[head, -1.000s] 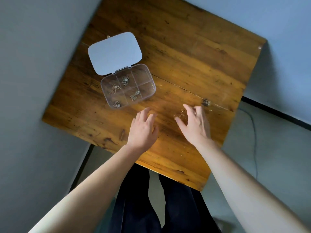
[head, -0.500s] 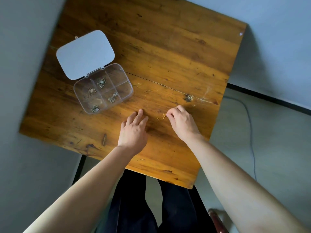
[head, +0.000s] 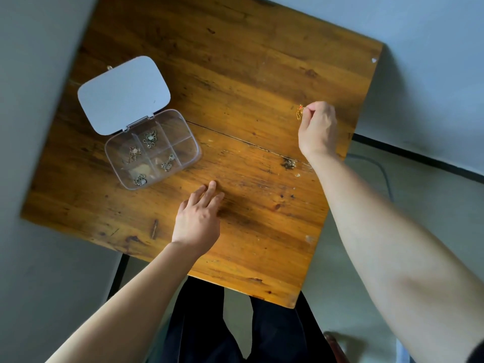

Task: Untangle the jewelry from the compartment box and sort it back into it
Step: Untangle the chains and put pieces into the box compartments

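Observation:
A clear compartment box [head: 193, 155] lies open at the table's left, its grey lid [head: 123, 94] folded back. Several of its compartments hold small metal jewelry pieces [head: 150, 138]. My right hand [head: 318, 128] is raised over the table's right side, fingers pinched on a small gold jewelry piece [head: 299, 112] that dangles from them. My left hand [head: 199, 218] rests flat on the wood near the front edge, fingers apart, holding nothing, a little to the right of the box.
The wooden table [head: 248, 74] has a crack across its middle and a dark knot [head: 288, 163] near my right forearm. Grey walls close in on the left and back. A black cable [head: 385, 174] runs on the floor at the right.
My right hand has picked the gold piece off the table and lifted it up and to the right. My left hand stayed flat on the wood.

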Available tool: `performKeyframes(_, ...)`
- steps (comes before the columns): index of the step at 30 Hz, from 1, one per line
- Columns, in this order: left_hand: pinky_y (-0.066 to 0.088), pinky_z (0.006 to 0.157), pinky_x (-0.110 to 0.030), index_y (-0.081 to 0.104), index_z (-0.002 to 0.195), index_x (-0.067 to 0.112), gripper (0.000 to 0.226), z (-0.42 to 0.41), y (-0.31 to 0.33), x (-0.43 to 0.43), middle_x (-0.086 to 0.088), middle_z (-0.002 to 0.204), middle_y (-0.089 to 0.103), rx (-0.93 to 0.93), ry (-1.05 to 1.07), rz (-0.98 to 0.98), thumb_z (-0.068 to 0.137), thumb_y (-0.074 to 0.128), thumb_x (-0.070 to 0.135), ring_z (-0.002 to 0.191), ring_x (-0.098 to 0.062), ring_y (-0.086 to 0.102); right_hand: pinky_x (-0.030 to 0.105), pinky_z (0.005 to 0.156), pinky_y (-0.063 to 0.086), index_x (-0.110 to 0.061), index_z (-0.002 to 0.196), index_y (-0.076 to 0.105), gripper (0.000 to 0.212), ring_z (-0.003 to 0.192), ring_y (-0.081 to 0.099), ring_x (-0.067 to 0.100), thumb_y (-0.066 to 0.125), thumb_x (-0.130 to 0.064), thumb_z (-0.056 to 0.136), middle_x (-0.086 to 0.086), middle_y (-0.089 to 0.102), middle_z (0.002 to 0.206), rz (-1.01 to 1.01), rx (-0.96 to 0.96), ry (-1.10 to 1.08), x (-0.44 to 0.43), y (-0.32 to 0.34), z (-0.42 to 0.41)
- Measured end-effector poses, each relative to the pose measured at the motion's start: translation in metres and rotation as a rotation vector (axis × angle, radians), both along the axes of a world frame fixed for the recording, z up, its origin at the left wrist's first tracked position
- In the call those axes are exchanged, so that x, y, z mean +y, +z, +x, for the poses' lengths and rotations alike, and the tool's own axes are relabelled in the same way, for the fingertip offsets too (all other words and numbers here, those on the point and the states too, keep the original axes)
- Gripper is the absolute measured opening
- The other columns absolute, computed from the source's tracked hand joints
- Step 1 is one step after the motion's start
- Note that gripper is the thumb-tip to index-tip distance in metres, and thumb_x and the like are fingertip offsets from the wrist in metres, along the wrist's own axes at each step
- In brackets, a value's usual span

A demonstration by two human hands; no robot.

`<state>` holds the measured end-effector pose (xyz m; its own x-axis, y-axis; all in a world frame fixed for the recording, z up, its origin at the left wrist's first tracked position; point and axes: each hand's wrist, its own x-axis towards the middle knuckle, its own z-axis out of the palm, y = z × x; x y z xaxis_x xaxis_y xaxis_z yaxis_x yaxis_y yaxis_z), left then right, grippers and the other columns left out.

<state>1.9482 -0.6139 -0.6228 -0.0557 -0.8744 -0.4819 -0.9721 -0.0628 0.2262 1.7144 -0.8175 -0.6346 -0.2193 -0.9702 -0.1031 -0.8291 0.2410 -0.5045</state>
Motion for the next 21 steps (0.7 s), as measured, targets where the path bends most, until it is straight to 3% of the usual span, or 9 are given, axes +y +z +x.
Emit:
performKeyframes(8, 0.041, 0.103, -0.047, 0.046, 0.142, 0.023, 0.057, 0.003, 0.001, -0.001, 0.000, 0.162, 0.028, 0.003, -0.023, 0.019, 0.085, 0.053, 0.015, 0.144, -0.025, 0.029, 0.035, 0.089, 0.051, -0.009, 0.137, 0.050, 0.044, 0.114, 0.060, 0.032, 0.060, -0.029, 0.099, 0.017, 0.050, 0.131, 0.113, 0.075, 0.045, 0.009, -0.009, 0.002)
performKeyframes(11, 0.039, 0.105, -0.043, 0.048, 0.140, 0.023, 0.051, 0.008, 0.008, -0.008, 0.002, 0.162, 0.027, 0.074, -0.019, 0.060, 0.090, 0.053, 0.022, 0.144, -0.022, 0.026, 0.031, 0.075, 0.048, -0.010, 0.131, 0.049, 0.043, 0.106, 0.062, 0.032, 0.064, -0.031, 0.096, 0.017, 0.050, 0.129, 0.073, 0.037, -0.001, 0.017, -0.004, 0.014)
performKeyframes(13, 0.041, 0.103, -0.038, 0.053, 0.138, 0.022, 0.045, 0.018, 0.017, -0.020, 0.002, 0.156, 0.037, 0.197, 0.083, 0.082, 0.093, 0.054, 0.024, 0.140, -0.022, 0.033, 0.030, 0.067, 0.043, -0.011, 0.122, 0.051, 0.034, 0.099, 0.063, 0.031, 0.059, -0.034, 0.098, 0.016, 0.051, 0.125, 0.036, 0.022, 0.018, 0.022, 0.001, 0.029)
performKeyframes(17, 0.050, 0.086, -0.035, 0.066, 0.122, 0.019, 0.031, 0.051, 0.042, -0.049, -0.003, 0.121, 0.065, 0.326, 0.290, -0.156, 0.092, 0.059, 0.021, 0.110, -0.023, 0.060, 0.025, 0.073, 0.041, -0.017, 0.121, 0.054, 0.031, 0.097, 0.062, 0.024, 0.049, -0.041, 0.102, 0.008, 0.052, 0.124, 0.112, -0.146, 0.126, 0.023, 0.007, 0.074)
performKeyframes(19, 0.053, 0.076, -0.032, 0.069, 0.112, 0.017, 0.024, 0.080, 0.052, -0.065, -0.003, 0.103, 0.068, 0.352, 0.405, -0.316, 0.090, 0.063, 0.017, 0.089, -0.018, 0.064, 0.020, 0.072, 0.040, -0.019, 0.123, 0.058, 0.036, 0.100, 0.060, 0.018, 0.046, -0.045, 0.103, 0.003, 0.057, 0.121, 0.222, -0.285, 0.200, 0.021, 0.010, 0.102)
performKeyframes(21, 0.049, 0.074, -0.024, 0.067, 0.114, 0.017, 0.026, 0.112, 0.056, -0.081, 0.000, 0.102, 0.064, 0.335, 0.569, -0.416, 0.088, 0.064, 0.017, 0.081, -0.005, 0.059, 0.022, 0.075, 0.043, -0.019, 0.128, 0.060, 0.045, 0.101, 0.063, 0.016, 0.044, -0.052, 0.102, 0.000, 0.064, 0.119, 0.357, -0.416, 0.282, 0.021, 0.012, 0.127)
